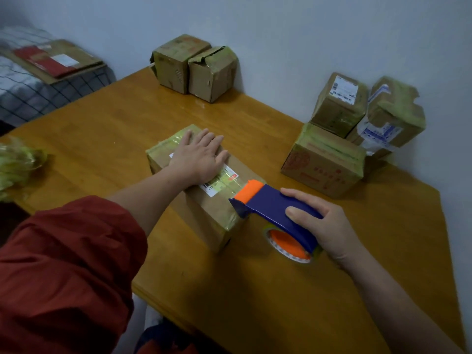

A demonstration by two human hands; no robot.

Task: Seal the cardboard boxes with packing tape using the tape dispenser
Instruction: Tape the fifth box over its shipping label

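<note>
A long cardboard box (pixel 212 213) with a white shipping label lies in the middle of the wooden table (pixel 122 118). My left hand (pixel 199 157) rests flat on its top, fingers spread, pressing it down. My right hand (pixel 324 223) grips a blue and orange tape dispenser (pixel 270 208) by its body. The dispenser's orange front end touches the box's near right top edge, and the tape roll (pixel 291 246) hangs below beside the box. Yellowish tape covers parts of the box top.
Two small taped boxes (pixel 194 67) stand at the back by the wall. Three more boxes (pixel 352 134) are stacked at the right. A crumpled wad of used tape (pixel 18 167) lies at the left table edge. A bed with flat cardboard (pixel 53 60) is at far left.
</note>
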